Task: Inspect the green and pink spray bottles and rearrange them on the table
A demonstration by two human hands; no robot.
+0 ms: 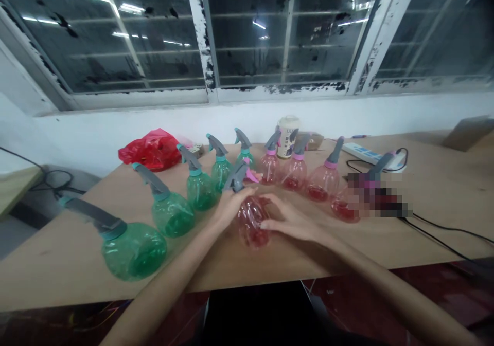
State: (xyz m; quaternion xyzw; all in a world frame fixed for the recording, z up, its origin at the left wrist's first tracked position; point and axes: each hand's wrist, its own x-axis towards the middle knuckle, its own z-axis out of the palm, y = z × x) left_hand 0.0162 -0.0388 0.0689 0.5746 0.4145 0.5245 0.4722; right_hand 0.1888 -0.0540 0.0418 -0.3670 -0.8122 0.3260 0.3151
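In front of me a pink see-through spray bottle (252, 229) with a grey and pink spray head (237, 177) is tilted over the table. My left hand (230, 206) is closed round its neck, just under the spray head. The fingers of my right hand (287, 218) are on the right side of the bottle's round body. Several green spray bottles (173, 217) with grey heads stand in a slanting row left of my hands. Several more pink spray bottles (323, 181) stand in a row to the right.
A red plastic bag (152, 150) lies at the back left of the wooden table (216, 274). Near the wall stands a white printed cup (287, 135). A power strip (372, 156) with black cables (443, 238) lies on the right, and a cardboard box (469, 131) farther right.
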